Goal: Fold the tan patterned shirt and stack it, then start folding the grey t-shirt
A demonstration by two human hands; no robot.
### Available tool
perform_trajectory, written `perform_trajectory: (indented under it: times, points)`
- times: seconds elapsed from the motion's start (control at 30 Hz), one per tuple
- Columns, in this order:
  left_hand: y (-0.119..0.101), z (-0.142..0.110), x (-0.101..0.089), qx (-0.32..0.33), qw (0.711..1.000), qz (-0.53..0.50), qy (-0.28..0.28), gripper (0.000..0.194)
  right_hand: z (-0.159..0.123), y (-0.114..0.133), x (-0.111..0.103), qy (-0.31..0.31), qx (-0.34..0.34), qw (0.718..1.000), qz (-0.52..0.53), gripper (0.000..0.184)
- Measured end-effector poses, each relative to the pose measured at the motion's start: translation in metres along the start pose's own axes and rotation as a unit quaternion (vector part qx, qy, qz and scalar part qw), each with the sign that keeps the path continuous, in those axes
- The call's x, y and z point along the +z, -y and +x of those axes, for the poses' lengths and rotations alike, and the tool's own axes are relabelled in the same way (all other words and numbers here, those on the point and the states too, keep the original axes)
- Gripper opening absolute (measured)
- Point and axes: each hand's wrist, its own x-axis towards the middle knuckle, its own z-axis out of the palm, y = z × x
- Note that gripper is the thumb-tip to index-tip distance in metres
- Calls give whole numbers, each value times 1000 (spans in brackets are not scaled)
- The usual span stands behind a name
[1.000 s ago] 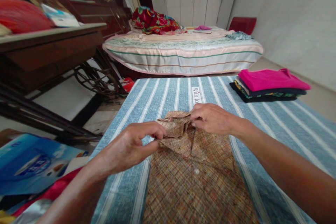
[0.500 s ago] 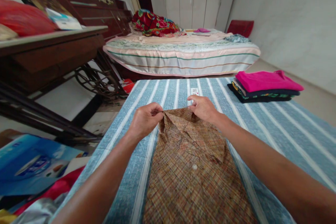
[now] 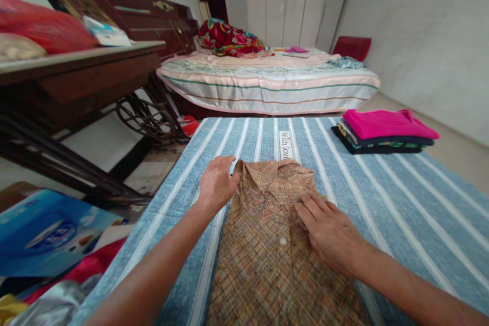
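On the shirt (image 3: pixel 267 260), right fingers (image 3: pixel 314 209) now lie lower.

A bed (image 3: pixel 275 92) with a striped sheet stands ahead, a red flowered blanket (image 3: pixel 231 37) heaped on it, a pale wardrobe (image 3: pixel 275 7) behind. To the left, a red bag (image 3: pixel 44 25) lies on a brown desk (image 3: pixel 95 72); a blue box (image 3: pixel 57 244) sits lower down.

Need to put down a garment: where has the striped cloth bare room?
The widest bare patch of blue-and-white striped cloth lies between the pink-topped stack of folded clothes and the right forearm. A smaller one lies between the left hand and the cloth's far edge. It's crowded where the right hand rests on the brown checked shirt.
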Motion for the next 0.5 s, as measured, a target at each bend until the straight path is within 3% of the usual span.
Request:
perform_trajectory:
  times: [0.2,0.4,0.5]
  points:
    - [-12,-22,-3,-65,987,-103,102,42,14,-2,1,19,0,1000,-14,27]
    - [-12,-18,8,-106,969,-186,122,58,41,-34,-42,53,42,996,61,24]
    - [-13,-14,13,-151,936,-296,113,61,73,-62,-62,51,44,988,138,24]
